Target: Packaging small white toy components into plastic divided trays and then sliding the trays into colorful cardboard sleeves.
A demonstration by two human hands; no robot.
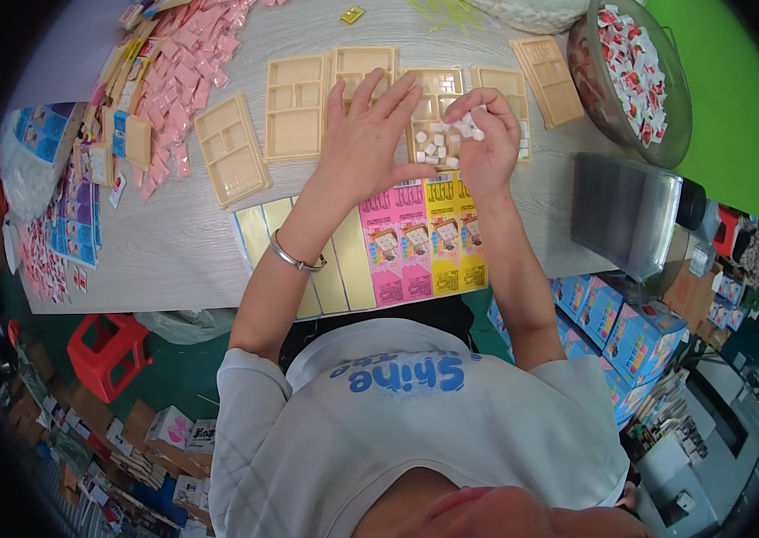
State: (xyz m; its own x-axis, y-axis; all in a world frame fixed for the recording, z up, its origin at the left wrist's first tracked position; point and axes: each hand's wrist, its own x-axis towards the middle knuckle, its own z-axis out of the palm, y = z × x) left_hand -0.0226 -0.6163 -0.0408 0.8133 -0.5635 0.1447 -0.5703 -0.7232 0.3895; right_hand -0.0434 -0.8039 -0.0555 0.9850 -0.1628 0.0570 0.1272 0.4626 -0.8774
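My left hand (367, 139) lies flat with its fingers spread over the beige compartment trays, holding nothing. Part of the second tray in the row is hidden under its fingers. My right hand (491, 154) is curled with fingers and thumb drawn together around several small white cubes (470, 126), which look like mini marshmallows. Just left of it, a beige tray (439, 79) has more white cubes (434, 146) in its near compartment. Another tray (498, 82) sits partly behind my right hand, with some white pieces at its near end.
Other beige trays (297, 136) lie to the left. A printed pink, yellow and gold sheet (397, 242) runs along the near edge. A pile of pink packets (187, 67) is at far left. A bowl (683, 117) of small packets and a clear box (617, 211) stand at right.
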